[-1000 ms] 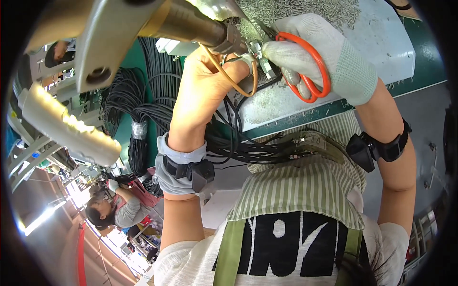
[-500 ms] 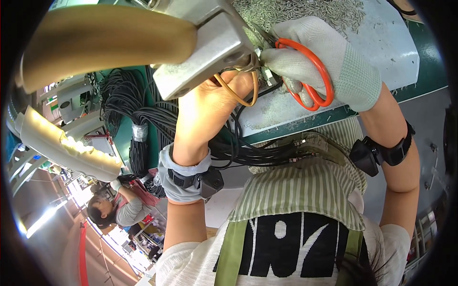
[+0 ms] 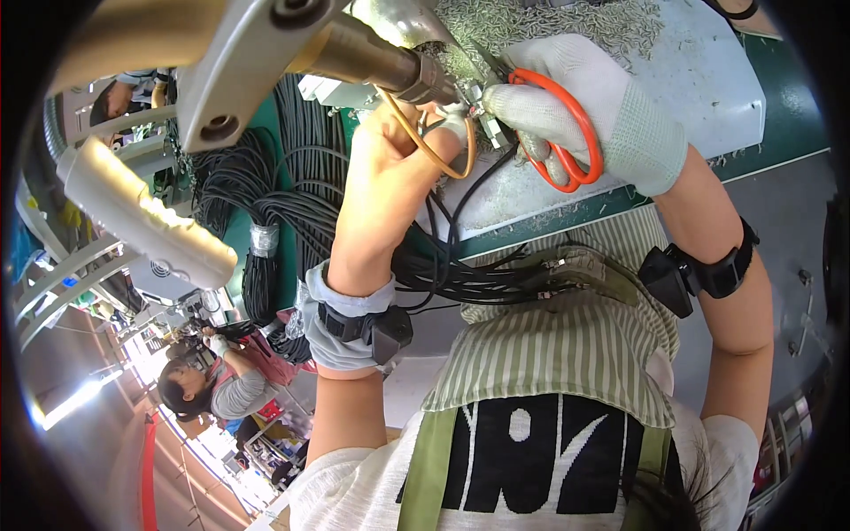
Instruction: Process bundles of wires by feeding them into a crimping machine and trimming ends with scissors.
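Scissors (image 3: 588, 126), one pair, in gloved right hand (image 3: 606, 102)

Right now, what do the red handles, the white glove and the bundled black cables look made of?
Red handles: probably plastic or plastic-coated metal, smooth; the colour is even with slight shine.
White glove: knitted fabric, matte; fine mesh-like texture shows, fibre can't be told.
Black cables: likely rubber or plastic jackets, satin; smooth curves and soft highlights suggest it.

Bold black-and-white lettering (image 3: 531, 469), partly covered, marks the pale shirt (image 3: 354, 487).
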The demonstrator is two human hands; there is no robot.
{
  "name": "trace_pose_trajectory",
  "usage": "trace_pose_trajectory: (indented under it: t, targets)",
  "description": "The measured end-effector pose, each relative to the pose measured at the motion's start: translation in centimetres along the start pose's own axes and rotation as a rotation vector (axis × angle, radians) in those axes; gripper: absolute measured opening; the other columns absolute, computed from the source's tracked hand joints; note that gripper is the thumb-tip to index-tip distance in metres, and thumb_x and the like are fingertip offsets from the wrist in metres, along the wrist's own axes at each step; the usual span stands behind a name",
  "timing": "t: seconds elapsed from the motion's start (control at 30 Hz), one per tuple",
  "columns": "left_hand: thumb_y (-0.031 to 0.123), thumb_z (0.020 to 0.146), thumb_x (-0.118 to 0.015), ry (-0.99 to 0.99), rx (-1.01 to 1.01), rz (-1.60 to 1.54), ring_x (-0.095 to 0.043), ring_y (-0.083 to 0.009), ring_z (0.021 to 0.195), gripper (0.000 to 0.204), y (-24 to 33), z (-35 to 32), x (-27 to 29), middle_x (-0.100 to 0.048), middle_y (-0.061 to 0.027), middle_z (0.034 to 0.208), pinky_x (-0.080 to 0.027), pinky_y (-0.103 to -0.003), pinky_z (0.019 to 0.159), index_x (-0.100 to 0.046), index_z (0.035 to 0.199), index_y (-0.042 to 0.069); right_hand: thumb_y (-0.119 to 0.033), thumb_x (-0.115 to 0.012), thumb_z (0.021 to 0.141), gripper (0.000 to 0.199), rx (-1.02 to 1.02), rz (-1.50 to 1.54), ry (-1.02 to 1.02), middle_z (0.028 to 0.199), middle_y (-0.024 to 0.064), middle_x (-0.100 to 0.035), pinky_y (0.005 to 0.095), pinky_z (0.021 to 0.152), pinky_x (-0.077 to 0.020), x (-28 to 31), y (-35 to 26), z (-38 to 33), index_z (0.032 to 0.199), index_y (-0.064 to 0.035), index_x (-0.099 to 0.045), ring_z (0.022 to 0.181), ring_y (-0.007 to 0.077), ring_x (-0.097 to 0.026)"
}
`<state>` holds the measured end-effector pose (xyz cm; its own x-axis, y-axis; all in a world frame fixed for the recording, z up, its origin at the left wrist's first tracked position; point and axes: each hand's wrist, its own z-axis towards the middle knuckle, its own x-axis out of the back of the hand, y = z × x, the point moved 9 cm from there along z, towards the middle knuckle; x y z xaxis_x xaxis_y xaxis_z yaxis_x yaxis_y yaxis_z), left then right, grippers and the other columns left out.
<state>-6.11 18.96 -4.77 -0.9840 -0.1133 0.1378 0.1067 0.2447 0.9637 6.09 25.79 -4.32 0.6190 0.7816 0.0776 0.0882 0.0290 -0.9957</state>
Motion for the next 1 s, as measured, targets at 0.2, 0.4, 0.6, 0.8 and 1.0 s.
trace_pose_trajectory:
  t: [0.2, 0.4, 0.6, 0.8, 1.0]
  targets:
    - [0.000, 0.086, -0.052, 0.008, 0.124, -0.502, -0.048, -0.0025, 0.068, 0.016, -2.6, -2.7, -0.9, -0.058, 0.0034, 0.080, -0.038, -0.018, 0.058, -0.058, 0.101, 0.000, -0.024, -0.058, 0.086, 0.035, -0.078, -0.063, 0.047, 0.050, 0.0082, -0.054, 0.0306, 0.043, -0.0441, -0.2, 0.4, -2.9, 0.061, -0.0006, -0.052, 0.043, 0.0192, -0.056]
    - [-0.001, 0.086, -0.053, 0.028, 0.067, -0.274, -0.050, -0.0016, 0.069, 0.014, -1.8, -2.2, -0.9, -0.061, 0.0012, 0.084, -0.038, -0.017, 0.059, -0.058, 0.099, -0.001, -0.025, -0.056, 0.088, 0.034, 0.146, -0.169, 0.036, 0.048, 0.0053, -0.052, 0.0273, 0.042, -0.0426, 0.0, -0.4, -2.3, 0.064, -0.0010, -0.053, 0.040, 0.0141, -0.053]
    - [-0.003, 0.084, -0.057, -0.066, 0.164, -0.153, -0.051, -0.0012, 0.071, 0.015, -2.5, -5.5, -0.8, -0.062, -0.0003, 0.086, -0.039, -0.016, 0.060, -0.059, 0.099, -0.002, -0.028, -0.055, 0.088, 0.039, -0.087, -0.012, -0.316, 0.044, 0.0052, -0.050, 0.0266, 0.042, -0.0433, -1.2, -1.2, -2.9, 0.060, -0.0016, -0.056, 0.041, 0.0137, -0.054]
    - [-0.006, 0.082, -0.056, 0.068, 0.102, -0.233, -0.050, -0.0006, 0.072, 0.017, -1.9, -5.1, 0.3, -0.061, 0.0000, 0.088, -0.038, -0.015, 0.062, -0.059, 0.098, -0.001, -0.023, -0.053, 0.088, 0.031, 0.048, 0.137, -0.360, 0.045, 0.0047, -0.050, 0.0258, 0.043, -0.0448, 0.3, 0.2, -2.5, 0.069, 0.0008, -0.058, 0.039, 0.0130, -0.051]
    - [-0.006, 0.082, -0.058, 0.034, 0.084, -0.236, -0.050, -0.0016, 0.072, 0.017, -2.7, -3.1, 0.6, -0.060, -0.0003, 0.090, -0.038, -0.015, 0.063, -0.059, 0.098, -0.001, -0.013, -0.049, 0.090, 0.024, -0.205, -0.023, -0.440, 0.052, 0.0041, -0.051, 0.0252, 0.046, -0.0494, -1.6, 0.5, -1.8, 0.102, 0.0054, -0.058, 0.039, 0.0119, -0.049]
